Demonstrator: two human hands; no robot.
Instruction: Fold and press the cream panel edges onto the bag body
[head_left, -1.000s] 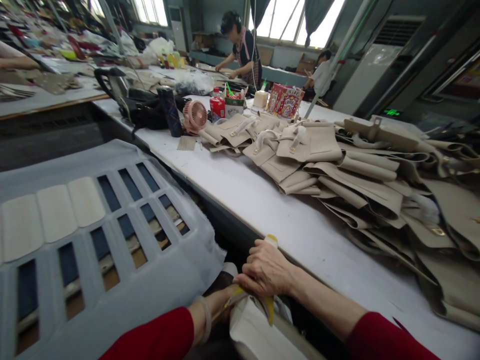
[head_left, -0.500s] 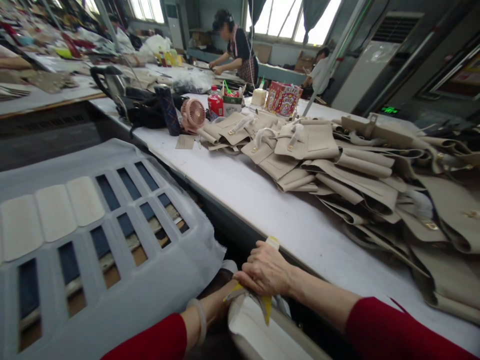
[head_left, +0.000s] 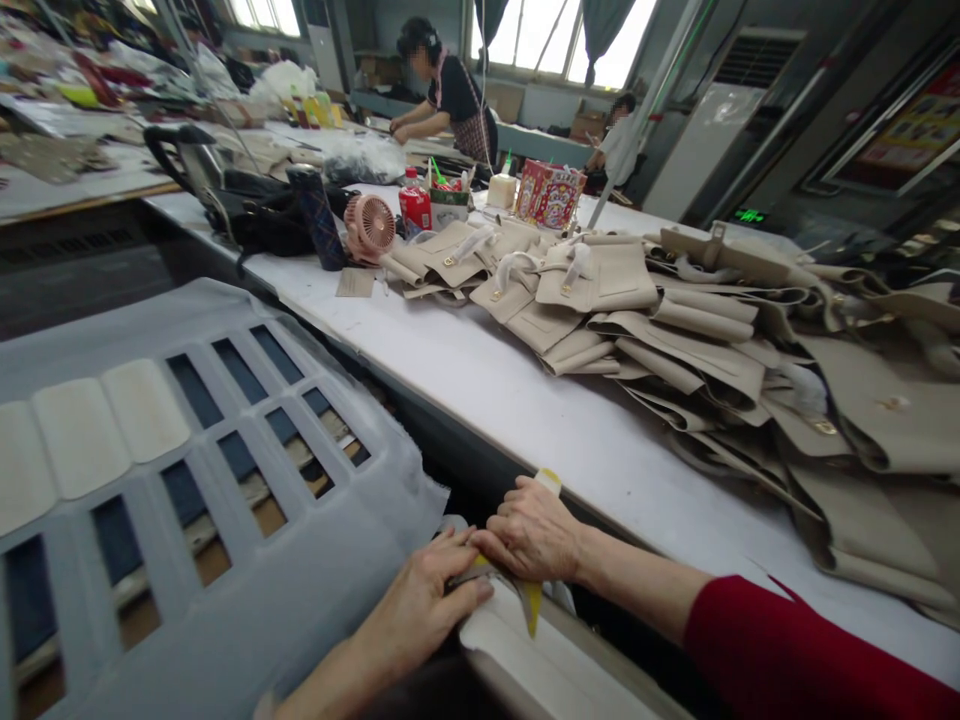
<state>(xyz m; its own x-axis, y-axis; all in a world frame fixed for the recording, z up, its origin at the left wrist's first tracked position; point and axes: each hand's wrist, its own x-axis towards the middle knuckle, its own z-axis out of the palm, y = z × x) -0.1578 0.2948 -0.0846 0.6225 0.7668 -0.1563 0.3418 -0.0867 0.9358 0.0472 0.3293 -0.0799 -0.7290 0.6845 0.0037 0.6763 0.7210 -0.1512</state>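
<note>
My right hand (head_left: 534, 540) is curled over the top edge of a cream fabric piece (head_left: 525, 660) at the near edge of the white table (head_left: 540, 400), fingers closed on it and on a yellow strip (head_left: 533, 605) that hangs below. A yellow-tipped bit (head_left: 548, 480) sticks up behind the knuckles. My left hand (head_left: 420, 605) lies beside it, fingers stretched along the same edge of the cream piece, touching it.
A big heap of beige bag parts (head_left: 720, 340) covers the table's right side. A pink fan (head_left: 371, 226), a red bottle (head_left: 413, 208) and a printed box (head_left: 549, 194) stand further back. A grey slotted template (head_left: 187, 470) with white pieces lies left. Two people work behind.
My left hand came up from below the cream piece and now rests on its edge next to my right hand. The view has shifted slightly left.
</note>
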